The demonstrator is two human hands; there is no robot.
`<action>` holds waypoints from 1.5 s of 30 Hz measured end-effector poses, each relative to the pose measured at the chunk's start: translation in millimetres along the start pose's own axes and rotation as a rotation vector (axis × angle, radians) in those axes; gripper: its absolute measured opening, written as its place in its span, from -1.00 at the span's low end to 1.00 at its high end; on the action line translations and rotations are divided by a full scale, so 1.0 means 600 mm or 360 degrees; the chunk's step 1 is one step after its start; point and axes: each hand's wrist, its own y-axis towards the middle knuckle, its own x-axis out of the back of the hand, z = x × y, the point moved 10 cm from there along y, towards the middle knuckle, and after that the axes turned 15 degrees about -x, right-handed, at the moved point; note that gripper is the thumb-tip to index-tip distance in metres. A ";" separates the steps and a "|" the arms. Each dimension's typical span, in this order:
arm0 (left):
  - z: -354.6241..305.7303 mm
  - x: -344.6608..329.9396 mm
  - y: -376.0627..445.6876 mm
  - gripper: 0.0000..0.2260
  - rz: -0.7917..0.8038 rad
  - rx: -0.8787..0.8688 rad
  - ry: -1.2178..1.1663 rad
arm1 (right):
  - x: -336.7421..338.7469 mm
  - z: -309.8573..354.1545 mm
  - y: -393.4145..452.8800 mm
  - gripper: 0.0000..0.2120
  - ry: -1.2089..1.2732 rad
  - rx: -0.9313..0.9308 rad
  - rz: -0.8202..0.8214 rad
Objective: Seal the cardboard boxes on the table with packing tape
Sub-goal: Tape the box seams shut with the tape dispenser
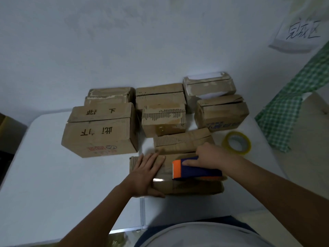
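Observation:
A flat cardboard box [187,186] lies nearest me on the white table [53,175]. My left hand [147,173] presses flat on its left end, fingers straight. My right hand [208,155] grips a blue and orange tape dispenser [195,169] that sits on the box top. A shiny strip of tape [158,179] shows at the dispenser's left. Several other cardboard boxes stand behind, the largest [101,132] at the left with printed characters.
A yellow roll of clear tape [236,142] lies on the table to the right. A green checked cloth [292,104] hangs at the right edge. A paper sign with handwritten characters [300,32] is on the white wall.

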 end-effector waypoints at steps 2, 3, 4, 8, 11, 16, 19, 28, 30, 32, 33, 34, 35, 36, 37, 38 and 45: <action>0.001 -0.003 0.002 0.09 0.0007 0.0004 -0.0015 | 0.009 -0.017 -0.004 -0.37 0.0013 0.0055 0.0013; 0.001 -0.004 0.003 0.09 0.0003 0.0006 -0.0020 | 0.017 -0.032 -0.007 -0.39 0.0003 0.0080 -0.0004; 0.001 -0.005 0.004 0.09 0.0002 0.0009 -0.0019 | 0.025 -0.053 -0.009 -0.40 -0.0016 0.0095 -0.0023; 0.003 -0.009 0.004 0.11 0.0035 0.0038 0.0022 | 0.031 -0.161 -0.007 -0.38 -0.0076 0.0059 -0.0078; 0.006 -0.008 0.001 0.12 0.0035 0.0064 0.0016 | 0.013 -0.183 0.002 -0.40 -0.0023 0.0054 -0.0083; 0.055 -0.009 -0.054 0.17 0.0207 0.0264 -0.0032 | -0.022 -0.131 0.002 -0.33 0.0110 0.0108 -0.0005; 0.091 -0.008 -0.094 0.14 0.0408 0.0458 -0.0072 | -0.048 -0.081 -0.003 -0.36 0.0126 0.0140 0.0001; 0.020 -0.016 -0.034 -0.35 -0.0165 0.0868 -0.0209 | 0.010 -0.068 -0.018 -0.43 0.0197 0.0213 -0.0117; 0.023 -0.019 -0.041 -0.36 -0.0176 0.0904 -0.0155 | 0.024 -0.064 -0.019 -0.45 0.0164 0.0246 -0.0140; 0.024 -0.017 -0.041 -0.37 -0.0204 0.0930 -0.0139 | 0.033 -0.061 -0.021 -0.46 0.0097 0.0282 -0.0197; 0.024 -0.017 -0.040 -0.38 -0.0210 0.0938 -0.0126 | 0.036 -0.060 -0.021 -0.45 0.0078 0.0299 -0.0235; 0.025 -0.017 -0.039 -0.39 -0.0212 0.0943 -0.0116 | 0.038 -0.061 -0.019 -0.44 0.0070 0.0314 -0.0265; 0.026 -0.018 -0.038 -0.39 -0.0220 0.0948 -0.0117 | 0.036 -0.064 -0.015 -0.44 0.0069 0.0324 -0.0277; 0.027 -0.019 -0.038 -0.40 -0.0229 0.0956 -0.0124 | 0.030 -0.069 -0.009 -0.44 0.0075 0.0326 -0.0262; 0.028 -0.021 -0.037 -0.40 -0.0227 0.0964 -0.0119 | 0.020 -0.075 -0.002 -0.43 0.0093 0.0320 -0.0215; 0.028 -0.022 -0.036 -0.40 -0.0217 0.0973 -0.0101 | 0.007 -0.081 0.007 -0.42 0.0123 0.0308 -0.0150; 0.035 -0.024 -0.038 -0.40 -0.0208 0.0966 -0.0135 | -0.029 -0.095 0.041 -0.29 0.0293 0.0285 0.0010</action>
